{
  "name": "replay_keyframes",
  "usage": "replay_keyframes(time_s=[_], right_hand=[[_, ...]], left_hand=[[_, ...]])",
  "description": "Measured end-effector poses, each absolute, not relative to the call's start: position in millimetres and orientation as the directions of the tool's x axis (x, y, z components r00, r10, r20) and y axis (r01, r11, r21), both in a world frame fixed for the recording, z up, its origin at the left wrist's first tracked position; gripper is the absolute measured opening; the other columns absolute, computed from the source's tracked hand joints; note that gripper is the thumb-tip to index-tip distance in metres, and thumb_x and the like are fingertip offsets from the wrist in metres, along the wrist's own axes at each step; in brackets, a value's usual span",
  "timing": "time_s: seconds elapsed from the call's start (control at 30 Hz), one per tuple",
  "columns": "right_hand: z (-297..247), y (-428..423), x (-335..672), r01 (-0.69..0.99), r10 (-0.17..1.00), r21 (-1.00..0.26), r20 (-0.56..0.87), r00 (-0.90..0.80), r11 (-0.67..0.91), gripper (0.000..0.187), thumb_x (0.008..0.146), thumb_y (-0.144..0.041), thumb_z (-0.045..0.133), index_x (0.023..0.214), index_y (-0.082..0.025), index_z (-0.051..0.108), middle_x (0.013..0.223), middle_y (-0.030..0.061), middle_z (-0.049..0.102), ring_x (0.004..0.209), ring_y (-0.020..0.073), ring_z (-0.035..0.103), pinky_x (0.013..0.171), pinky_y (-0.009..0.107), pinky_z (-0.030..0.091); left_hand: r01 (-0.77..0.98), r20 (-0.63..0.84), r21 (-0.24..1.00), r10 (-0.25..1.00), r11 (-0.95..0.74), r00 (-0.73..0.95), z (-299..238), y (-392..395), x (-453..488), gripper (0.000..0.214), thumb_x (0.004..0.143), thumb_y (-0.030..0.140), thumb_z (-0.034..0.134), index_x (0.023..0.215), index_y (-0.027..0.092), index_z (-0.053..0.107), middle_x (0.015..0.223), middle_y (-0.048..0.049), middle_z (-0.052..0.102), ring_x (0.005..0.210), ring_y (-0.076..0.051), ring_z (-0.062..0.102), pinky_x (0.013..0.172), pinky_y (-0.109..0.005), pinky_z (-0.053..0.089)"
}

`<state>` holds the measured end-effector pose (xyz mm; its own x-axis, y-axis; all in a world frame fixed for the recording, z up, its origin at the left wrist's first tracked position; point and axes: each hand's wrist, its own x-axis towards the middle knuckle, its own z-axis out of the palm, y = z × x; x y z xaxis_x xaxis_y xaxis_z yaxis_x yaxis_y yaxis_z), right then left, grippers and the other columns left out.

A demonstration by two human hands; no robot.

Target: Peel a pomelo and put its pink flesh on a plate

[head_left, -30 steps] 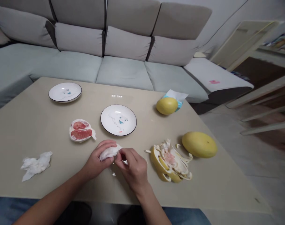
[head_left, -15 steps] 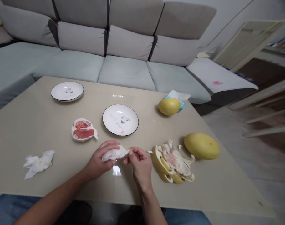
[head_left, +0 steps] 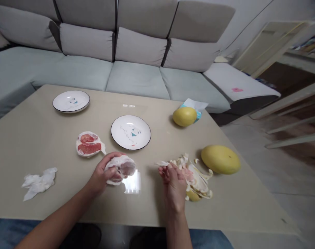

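Observation:
A peeled chunk of pomelo (head_left: 126,166), pinkish under white membrane, is gripped in my left hand (head_left: 101,174), thumb across its near face. Between the fingertips of my right hand (head_left: 174,186) is a thin white strip of pomelo membrane (head_left: 162,163). That hand is just left of a heap of pomelo peel (head_left: 200,181) and partly covers it. Beyond my left hand, another pomelo piece (head_left: 90,148) with bared red flesh lies on the table. A white plate (head_left: 130,133) with a drawn face sits behind the held chunk.
A second plate (head_left: 71,101) stands at the far left. A crumpled tissue (head_left: 40,183) lies near the left front. To the right are a whole yellow pomelo (head_left: 220,159) and another yellow fruit (head_left: 184,116) against a blue tissue pack (head_left: 198,114). A grey sofa (head_left: 136,79) lines the table's far side.
My right hand has pulled away rightward to the peel heap, carrying the membrane strip. My left hand has moved slightly left and turned the pomelo chunk, so its pinkish side shows.

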<state>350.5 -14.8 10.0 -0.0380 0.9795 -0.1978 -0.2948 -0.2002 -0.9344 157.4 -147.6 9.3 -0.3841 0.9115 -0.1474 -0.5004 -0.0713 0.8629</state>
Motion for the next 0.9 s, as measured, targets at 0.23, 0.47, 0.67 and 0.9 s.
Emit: replay_keyframes(time_s=[0.23, 0.47, 0.67, 0.9], right_hand=[[20, -31, 354, -0.014, 0.984, -0.999, -0.049, -0.169, -0.052, 0.027, 0.081, -0.043, 0.072, 0.086, -0.017, 0.065, 0.094, 0.008, 0.073, 0.074, 0.0181, 0.071, 0.066, 0.029, 0.058], [20, -27, 369, 0.293, 0.959, -0.913, 0.259, -0.116, 0.282, 0.021, 0.086, -0.035, 0.065, 0.096, -0.018, 0.071, 0.087, 0.0065, 0.073, 0.077, 0.02, 0.07, 0.072, 0.034, 0.058], [33, 2, 413, 0.707, 0.768, -0.531, 0.64, -0.027, 0.467, 0.024, 0.09, -0.029, 0.055, 0.098, -0.018, 0.074, 0.096, 0.0108, 0.072, 0.085, 0.0239, 0.067, 0.077, 0.038, 0.054], [37, 11, 427, 0.726, 0.745, -0.453, 0.657, -0.12, 0.517, 0.025, 0.091, -0.037, 0.057, 0.094, -0.018, 0.073, 0.096, 0.012, 0.071, 0.092, 0.0274, 0.065, 0.087, 0.046, 0.05]], left_hand=[[-0.7, -0.261, 0.714, 0.917, -0.027, -0.302, 16, -141, 155, 0.044, 0.084, 0.034, 0.068, 0.125, 0.029, 0.053, 0.117, -0.0067, 0.064, 0.087, -0.023, 0.069, 0.072, -0.041, 0.062], [-0.797, -0.294, 0.604, 0.922, -0.026, -0.253, 15, -142, 153, 0.045, 0.09, 0.029, 0.061, 0.133, 0.035, 0.049, 0.133, -0.0059, 0.058, 0.108, -0.028, 0.064, 0.086, -0.05, 0.059], [-0.851, -0.32, 0.525, 0.927, 0.002, -0.195, 19, -142, 150, 0.045, 0.09, 0.033, 0.059, 0.134, 0.032, 0.05, 0.136, -0.0077, 0.058, 0.117, -0.033, 0.061, 0.09, -0.057, 0.056], [-0.837, -0.285, 0.547, 0.941, 0.003, -0.183, 15, -143, 151, 0.047, 0.089, 0.032, 0.06, 0.135, 0.032, 0.049, 0.138, -0.0075, 0.056, 0.118, -0.032, 0.06, 0.091, -0.056, 0.056]])
